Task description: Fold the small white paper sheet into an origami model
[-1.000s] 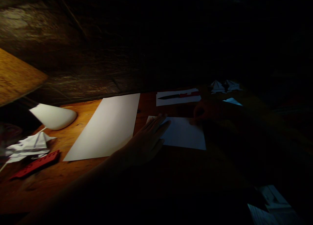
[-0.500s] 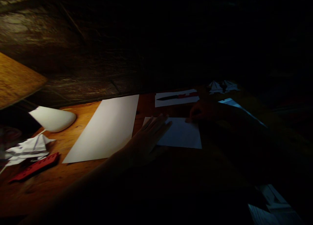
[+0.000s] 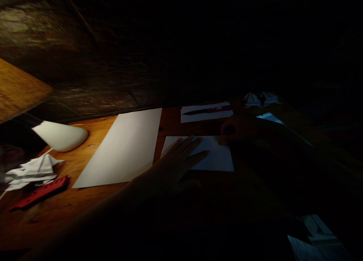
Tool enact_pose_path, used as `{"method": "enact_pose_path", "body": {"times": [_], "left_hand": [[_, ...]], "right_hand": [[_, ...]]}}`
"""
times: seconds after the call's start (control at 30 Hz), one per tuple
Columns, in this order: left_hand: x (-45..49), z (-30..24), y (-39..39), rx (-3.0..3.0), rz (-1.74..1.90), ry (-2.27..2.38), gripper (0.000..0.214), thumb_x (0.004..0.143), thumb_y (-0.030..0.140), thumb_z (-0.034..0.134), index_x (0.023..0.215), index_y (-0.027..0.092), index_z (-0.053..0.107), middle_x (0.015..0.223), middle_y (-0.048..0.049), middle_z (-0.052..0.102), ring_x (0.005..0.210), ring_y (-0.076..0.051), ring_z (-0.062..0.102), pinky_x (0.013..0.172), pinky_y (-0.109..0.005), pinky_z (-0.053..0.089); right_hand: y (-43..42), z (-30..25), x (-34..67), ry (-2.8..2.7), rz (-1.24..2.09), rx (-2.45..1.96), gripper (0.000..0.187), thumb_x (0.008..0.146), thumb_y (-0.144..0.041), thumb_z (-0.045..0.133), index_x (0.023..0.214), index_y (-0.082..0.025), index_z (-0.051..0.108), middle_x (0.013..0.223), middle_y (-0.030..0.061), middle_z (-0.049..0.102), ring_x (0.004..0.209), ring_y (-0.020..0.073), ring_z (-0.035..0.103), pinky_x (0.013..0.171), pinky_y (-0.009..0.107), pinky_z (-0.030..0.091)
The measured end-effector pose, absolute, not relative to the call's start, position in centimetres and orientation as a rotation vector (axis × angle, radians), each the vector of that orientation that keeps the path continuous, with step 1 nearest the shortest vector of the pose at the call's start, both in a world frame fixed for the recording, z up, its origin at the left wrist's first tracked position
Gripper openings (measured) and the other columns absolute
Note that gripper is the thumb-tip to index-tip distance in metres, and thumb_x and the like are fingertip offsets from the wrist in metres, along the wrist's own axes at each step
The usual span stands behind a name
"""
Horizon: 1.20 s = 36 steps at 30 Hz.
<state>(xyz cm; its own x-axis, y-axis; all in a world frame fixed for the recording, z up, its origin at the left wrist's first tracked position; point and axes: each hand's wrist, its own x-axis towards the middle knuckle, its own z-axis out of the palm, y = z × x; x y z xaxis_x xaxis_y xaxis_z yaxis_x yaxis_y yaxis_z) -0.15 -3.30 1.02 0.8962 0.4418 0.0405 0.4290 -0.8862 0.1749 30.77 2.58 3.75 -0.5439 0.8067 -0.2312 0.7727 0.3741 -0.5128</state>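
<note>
A small white sheet of paper (image 3: pixel 219 157) lies on the wooden table in dim light. Flat across its left part rests my left hand (image 3: pixel 177 162), open with the fingers spread. My right hand (image 3: pixel 236 128) is in deep shadow at the sheet's upper right edge, its fingers curled and pinching that edge. Just beyond the sheet, a knife (image 3: pixel 208 110) with a dark blade and red handle lies on a smaller piece of paper (image 3: pixel 187 119). To the left of my left hand is a large white sheet (image 3: pixel 124 147).
A lamp with a yellowish shade (image 3: pixel 22 89) and white base (image 3: pixel 64 136) stands at left. Near it are a folded paper piece (image 3: pixel 35 170) and a red object with notches (image 3: pixel 42 193). Folded paper shapes (image 3: pixel 252 99) sit at the back right. Papers (image 3: pixel 320 230) show at lower right.
My left hand has spread its fingers wider, with the fingertips a little further right over the small sheet. My right hand stays at the sheet's upper right edge.
</note>
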Motion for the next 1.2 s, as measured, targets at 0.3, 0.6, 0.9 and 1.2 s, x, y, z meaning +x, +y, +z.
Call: {"method": "enact_pose_path", "body": {"times": [0.3, 0.6, 0.9, 1.2], "left_hand": [[-0.16, 1.24, -3.47, 2.92, 0.047, 0.706, 0.081, 0.097, 0.068, 0.05, 0.163, 0.03, 0.021, 0.173, -0.0119, 0.011, 0.159, -0.041, 0.009, 0.125, -0.067, 0.019], [-0.23, 0.43, -3.28, 2.958, 0.122, 0.688, 0.085, 0.095, 0.066, 0.057, 0.163, 0.033, 0.019, 0.173, -0.0109, 0.008, 0.158, -0.042, 0.012, 0.124, -0.068, 0.018], [-0.11, 1.01, -3.5, 2.964, 0.053, 0.71, 0.084, 0.096, 0.067, 0.054, 0.163, 0.031, 0.019, 0.173, -0.0127, 0.009, 0.159, -0.041, 0.01, 0.125, -0.066, 0.019], [-0.04, 0.86, -3.41, 2.975, 0.042, 0.687, 0.084, 0.097, 0.064, 0.054, 0.163, 0.029, 0.018, 0.173, -0.0153, 0.008, 0.158, -0.041, 0.012, 0.123, -0.067, 0.02]], "right_hand": [[2.83, 3.98, 30.93, -2.573, 0.956, -1.531, 0.039, 0.085, -0.051, 0.065, 0.092, -0.016, 0.08, 0.09, 0.0083, 0.078, 0.075, 0.0198, 0.067, 0.066, 0.029, 0.044], [2.59, 4.47, 30.78, -2.56, 0.939, -1.493, 0.036, 0.081, -0.049, 0.07, 0.09, -0.015, 0.077, 0.089, 0.0073, 0.076, 0.075, 0.0181, 0.065, 0.065, 0.028, 0.042], [2.78, 3.59, 31.07, -2.472, 0.912, -1.491, 0.033, 0.076, -0.039, 0.074, 0.097, -0.014, 0.07, 0.087, 0.0058, 0.068, 0.072, 0.0156, 0.058, 0.063, 0.027, 0.04], [2.97, 3.6, 31.34, -2.5, 0.925, -1.426, 0.021, 0.078, -0.031, 0.069, 0.093, -0.016, 0.067, 0.09, 0.0063, 0.069, 0.078, 0.0183, 0.06, 0.069, 0.029, 0.043]]}}
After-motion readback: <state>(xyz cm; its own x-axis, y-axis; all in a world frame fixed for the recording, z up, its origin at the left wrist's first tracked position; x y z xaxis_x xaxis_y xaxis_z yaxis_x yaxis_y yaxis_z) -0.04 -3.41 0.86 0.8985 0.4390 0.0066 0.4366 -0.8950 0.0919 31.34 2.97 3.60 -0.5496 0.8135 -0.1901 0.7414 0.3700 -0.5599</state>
